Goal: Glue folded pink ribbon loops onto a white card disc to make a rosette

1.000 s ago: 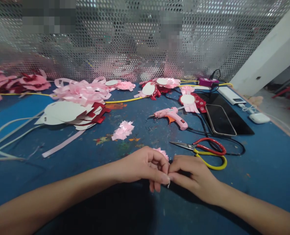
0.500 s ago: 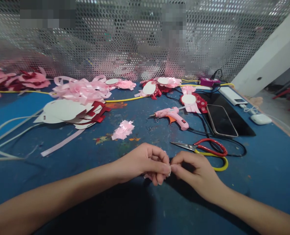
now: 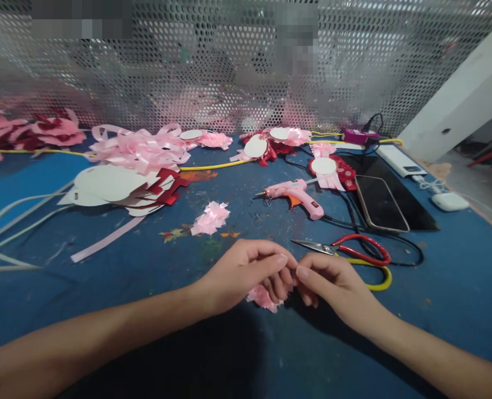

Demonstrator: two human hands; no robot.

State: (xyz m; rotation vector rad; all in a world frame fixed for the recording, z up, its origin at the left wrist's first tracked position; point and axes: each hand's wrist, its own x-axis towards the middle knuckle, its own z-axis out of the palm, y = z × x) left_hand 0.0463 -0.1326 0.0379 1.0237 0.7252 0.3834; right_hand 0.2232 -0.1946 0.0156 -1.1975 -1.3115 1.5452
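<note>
My left hand [image 3: 246, 274] and my right hand [image 3: 333, 285] meet fingertip to fingertip low over the blue table [image 3: 445, 288]. Both are closed in a pinch on a small pink ribbon flower [image 3: 263, 297], whose frilled edge shows under my left fingers. Most of the flower is hidden by the fingers. Red-and-yellow-handled scissors [image 3: 354, 256] lie just behind my right hand. A second small pink ribbon flower [image 3: 210, 218] rests on the table beyond my left hand.
A pink glue gun [image 3: 296, 195] with a black cord lies mid-table. A phone [image 3: 381, 203], a power bank [image 3: 399, 160] and a white case [image 3: 449, 201] sit at right. White and red card shapes [image 3: 117, 188], loose pink ribbon [image 3: 138, 149] and finished rosettes [image 3: 324, 169] line the back by a perforated metal screen.
The pinched fingertips have moved up and slightly right. The pink flower now hangs out below my left fingers, where earlier it showed above them.
</note>
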